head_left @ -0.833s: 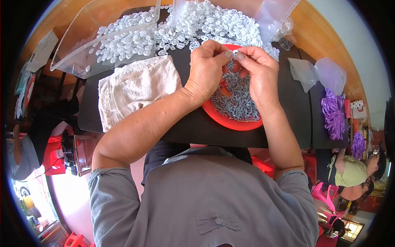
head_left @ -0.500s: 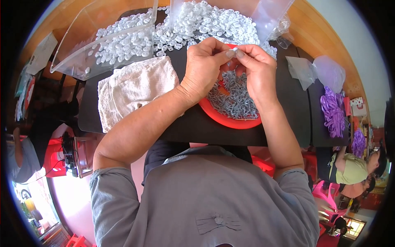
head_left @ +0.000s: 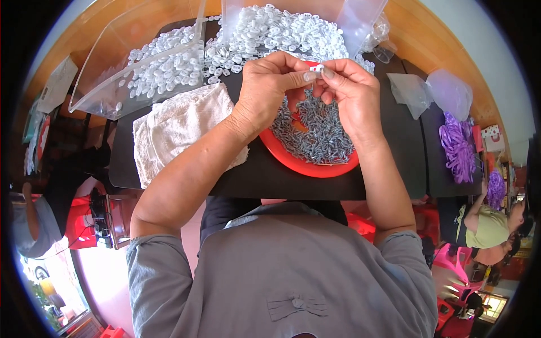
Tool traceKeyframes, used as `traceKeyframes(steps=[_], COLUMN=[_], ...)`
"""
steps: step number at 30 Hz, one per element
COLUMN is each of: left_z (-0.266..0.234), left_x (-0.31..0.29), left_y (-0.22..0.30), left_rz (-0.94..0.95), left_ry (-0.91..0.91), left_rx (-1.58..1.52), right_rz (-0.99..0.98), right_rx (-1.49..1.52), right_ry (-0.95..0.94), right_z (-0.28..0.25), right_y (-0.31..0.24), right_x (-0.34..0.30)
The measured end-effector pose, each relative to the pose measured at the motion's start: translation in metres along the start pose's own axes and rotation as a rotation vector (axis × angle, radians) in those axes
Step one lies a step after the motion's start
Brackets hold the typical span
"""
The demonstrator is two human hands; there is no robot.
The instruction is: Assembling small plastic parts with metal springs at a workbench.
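I have a small white plastic piece (head_left: 316,68) up between my two hands, above the far side of the red bowl (head_left: 304,168). My left hand (head_left: 265,87) pinches its near end between thumb and forefinger; my right hand (head_left: 355,93) has thumb and forefinger pressed on the other end, the remaining fingers curled in underneath. Half a second ago my thumb tips almost met and only a speck of white peeped out; now they stand further apart and more of the piece shows. Whether a screw sits in it, I can't tell. The loose grey screws (head_left: 321,141) still fill the bowl below, and the white pile (head_left: 287,31) lies beyond my knuckles as before. The folded cloth (head_left: 177,124) remains left of the bowl, past my forearm.
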State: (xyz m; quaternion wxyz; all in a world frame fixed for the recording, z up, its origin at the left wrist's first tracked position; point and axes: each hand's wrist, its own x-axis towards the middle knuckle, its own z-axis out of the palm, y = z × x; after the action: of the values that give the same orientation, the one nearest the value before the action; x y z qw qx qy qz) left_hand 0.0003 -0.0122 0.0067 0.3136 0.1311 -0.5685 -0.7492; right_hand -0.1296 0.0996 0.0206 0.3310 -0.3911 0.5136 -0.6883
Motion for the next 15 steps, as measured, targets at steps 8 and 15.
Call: traceKeyframes(steps=[8,15], left_z=[0.0048,0.0018], left_x=[-0.0036,-0.0026], left_y=[0.0012,0.0018], left_rz=[-0.023,-0.04], left_ry=[0.017,0.004], left_rx=[0.012,0.09], right_rz=[0.004,0.063], right_rx=[0.012,0.015], right_ry=[0.005,-0.003], right_z=[0.0019,0.002], right_y=[0.0016,0.0048], right_x=[-0.0012,-0.0017])
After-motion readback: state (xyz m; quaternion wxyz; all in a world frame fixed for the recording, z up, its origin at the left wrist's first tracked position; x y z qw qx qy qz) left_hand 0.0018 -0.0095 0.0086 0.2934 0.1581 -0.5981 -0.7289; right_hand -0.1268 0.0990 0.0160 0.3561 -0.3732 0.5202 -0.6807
